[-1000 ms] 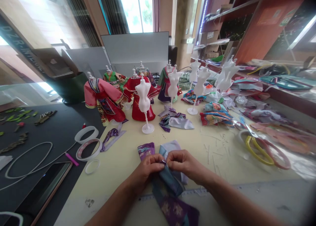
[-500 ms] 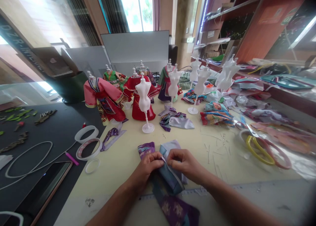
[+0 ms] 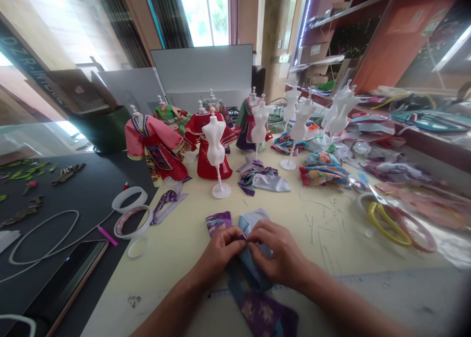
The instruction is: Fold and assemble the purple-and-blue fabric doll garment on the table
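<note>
My left hand [image 3: 223,251] is closed in a pinch on the purple and light-blue fabric piece [image 3: 253,271] at the near middle of the table. Close against it, the thumb and forefinger of my right hand [image 3: 275,251] come together at the fabric's edge, the other fingers curled over the cloth. Whether a needle or thread is between the fingertips is too small to see. A patterned purple end [image 3: 218,222] sticks out beyond my left hand, and another purple flap [image 3: 267,312] hangs toward me. Pale lining [image 3: 257,215] shows behind my right hand.
A bare white mini mannequin [image 3: 214,150] stands ahead, with dressed mannequins [image 3: 158,141] behind. Fabric scraps [image 3: 263,177] lie before them. Scissors with a yellow handle [image 3: 388,224] rest at right. Tape rolls [image 3: 132,221] and a phone [image 3: 69,283] are at left. A clear ruler [image 3: 353,279] lies in front.
My right hand has shifted slightly and opened its fist into a pinch against the fabric, closer to my left fingertips. The left hand has barely moved.
</note>
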A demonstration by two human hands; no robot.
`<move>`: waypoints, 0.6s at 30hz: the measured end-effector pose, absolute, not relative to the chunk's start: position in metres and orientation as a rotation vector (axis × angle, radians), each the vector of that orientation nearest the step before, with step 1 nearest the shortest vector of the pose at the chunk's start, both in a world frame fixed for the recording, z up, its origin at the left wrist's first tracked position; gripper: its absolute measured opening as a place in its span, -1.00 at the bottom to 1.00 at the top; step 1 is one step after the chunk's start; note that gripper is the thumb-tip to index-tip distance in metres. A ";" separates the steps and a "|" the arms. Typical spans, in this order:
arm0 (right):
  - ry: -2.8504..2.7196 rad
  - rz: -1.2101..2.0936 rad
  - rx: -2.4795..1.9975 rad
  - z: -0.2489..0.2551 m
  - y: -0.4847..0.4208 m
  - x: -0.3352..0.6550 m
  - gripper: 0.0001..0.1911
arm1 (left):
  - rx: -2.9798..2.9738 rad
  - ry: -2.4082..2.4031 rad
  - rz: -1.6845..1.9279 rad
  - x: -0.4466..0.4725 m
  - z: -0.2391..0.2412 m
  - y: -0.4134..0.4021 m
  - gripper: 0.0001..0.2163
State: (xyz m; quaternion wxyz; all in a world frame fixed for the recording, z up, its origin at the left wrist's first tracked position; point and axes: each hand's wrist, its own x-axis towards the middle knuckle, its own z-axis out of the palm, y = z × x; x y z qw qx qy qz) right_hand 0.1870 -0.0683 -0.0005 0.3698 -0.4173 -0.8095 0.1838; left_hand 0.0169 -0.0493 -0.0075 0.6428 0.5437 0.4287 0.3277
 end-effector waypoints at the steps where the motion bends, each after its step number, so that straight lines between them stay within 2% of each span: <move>1: -2.085 0.467 -1.069 -0.001 -0.068 0.186 -0.89 | 1.262 0.982 0.744 0.017 -0.008 -0.049 -0.89; 10: -1.971 0.706 -1.137 -0.004 -0.063 0.187 -0.86 | 1.327 0.971 0.738 0.018 -0.010 -0.049 -0.92; 18: -1.655 1.300 -1.127 -0.002 -0.056 0.188 -0.88 | 1.099 0.905 0.712 0.017 -0.013 -0.049 -0.91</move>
